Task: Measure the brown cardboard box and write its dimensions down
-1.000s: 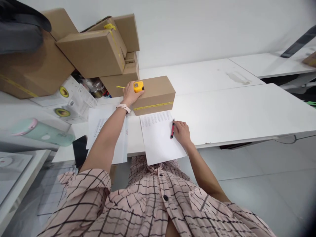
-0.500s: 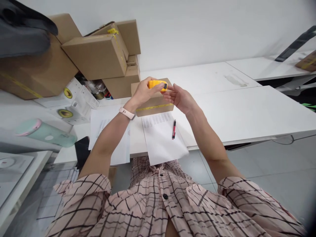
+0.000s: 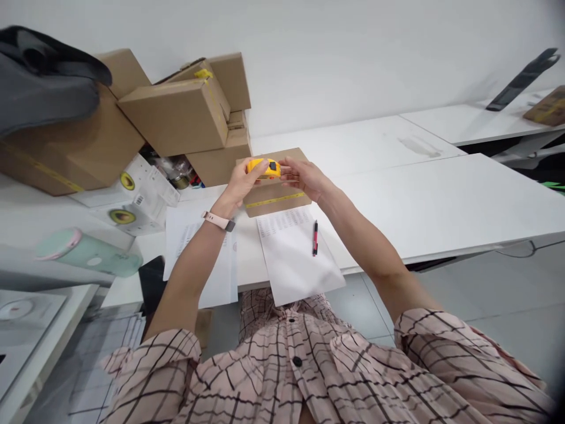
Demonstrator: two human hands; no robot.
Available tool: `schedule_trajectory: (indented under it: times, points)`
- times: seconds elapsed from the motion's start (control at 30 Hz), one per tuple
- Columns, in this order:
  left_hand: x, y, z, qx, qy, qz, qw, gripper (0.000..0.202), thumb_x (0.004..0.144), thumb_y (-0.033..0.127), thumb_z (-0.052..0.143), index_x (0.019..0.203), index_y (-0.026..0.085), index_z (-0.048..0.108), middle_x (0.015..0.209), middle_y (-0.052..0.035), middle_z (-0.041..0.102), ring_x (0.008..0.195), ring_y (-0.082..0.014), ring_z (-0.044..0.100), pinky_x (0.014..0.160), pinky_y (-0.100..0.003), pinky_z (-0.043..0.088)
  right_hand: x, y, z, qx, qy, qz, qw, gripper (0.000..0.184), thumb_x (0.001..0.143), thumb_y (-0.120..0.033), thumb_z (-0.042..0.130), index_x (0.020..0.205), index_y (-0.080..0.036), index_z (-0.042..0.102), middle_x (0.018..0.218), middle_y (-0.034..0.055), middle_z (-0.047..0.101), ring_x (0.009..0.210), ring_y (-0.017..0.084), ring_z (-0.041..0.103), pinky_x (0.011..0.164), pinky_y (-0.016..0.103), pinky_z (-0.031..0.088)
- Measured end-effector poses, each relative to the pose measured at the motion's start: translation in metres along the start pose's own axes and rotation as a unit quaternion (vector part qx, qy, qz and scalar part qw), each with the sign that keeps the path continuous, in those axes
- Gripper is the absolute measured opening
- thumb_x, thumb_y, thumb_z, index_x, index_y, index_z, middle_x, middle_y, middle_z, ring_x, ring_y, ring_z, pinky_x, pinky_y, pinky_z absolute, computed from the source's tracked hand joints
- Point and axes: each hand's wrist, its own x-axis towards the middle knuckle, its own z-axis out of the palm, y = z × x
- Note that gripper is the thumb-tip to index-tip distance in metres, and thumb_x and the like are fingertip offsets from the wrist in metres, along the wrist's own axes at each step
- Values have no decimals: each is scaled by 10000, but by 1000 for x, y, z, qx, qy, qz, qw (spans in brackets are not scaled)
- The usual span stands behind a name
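Observation:
My left hand point(image 3: 241, 181) is closed round a yellow tape measure point(image 3: 266, 173), its thumb lying along the top beside a dark patch. Close to the right end of the tape measure is my right hand point(image 3: 309, 179), its fingers stretched out and slightly apart. The fingertips reach the case's edge; whether they grip the tape's tip cannot be made out. Below both hands a cardboard box point(image 3: 276, 206) with a yellow tape strip rests on the white table. In front of it lies a printed sheet point(image 3: 293, 265) with a red and black pen point(image 3: 315, 240) on it.
Cardboard boxes point(image 3: 172, 118) are stacked at the back left, above white boxes with avocado pictures point(image 3: 145, 206). A mint-green bottle point(image 3: 101, 256) and more papers point(image 3: 216, 271) are on the left. The white table point(image 3: 410, 200) stretches to the right.
My left hand has brought the tape measure left and turned it slightly. My right hand has moved left too, its fingertips now at the end of the case. The camera view has shifted a little.

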Motion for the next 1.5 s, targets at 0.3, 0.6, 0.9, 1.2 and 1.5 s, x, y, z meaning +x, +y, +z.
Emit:
schedule_trajectory:
  times: [0.3,0.6,0.9,1.2,1.5]
  points:
    - [20,-27,-65,-8,151,-78,985,453,778,590,758,979,194,665,864,-39,698,700,-145,647,581,-236,504,65,-15,-82,107,207,-22,972,117,877,-121,672,844,-171,572,649,-57,487,519,57,305,477,200,293]
    - [37,-60,-109,24,253,-205,945,334,830,490,692,817,167,607,641,16,626,448,-70,445,504,-210,436,97,50,-93,-85,316,36,944,170,847,-226,680,758,-180,543,736,-11,580,663,94,500,623,243,408]
    - [46,-78,-104,28,214,-183,959,410,785,538,693,956,167,666,813,-21,703,502,-78,506,502,-194,417,102,71,-94,-189,246,92,946,357,781,-501,743,844,-181,597,939,98,697,770,188,622,635,291,465]
    - [42,-69,-104,21,211,-163,964,461,739,569,741,906,142,701,804,-48,714,534,-85,532,526,-202,424,103,68,-93,-260,267,51,927,347,818,-440,729,694,-210,499,745,19,625,683,145,548,626,275,398]
    - [-75,-36,-61,-88,-159,-198,963,633,770,601,741,1196,147,625,953,-97,716,584,-178,677,469,-277,528,102,13,-73,-198,143,-117,963,362,804,-500,751,721,-180,604,694,-3,591,665,116,476,666,272,404]
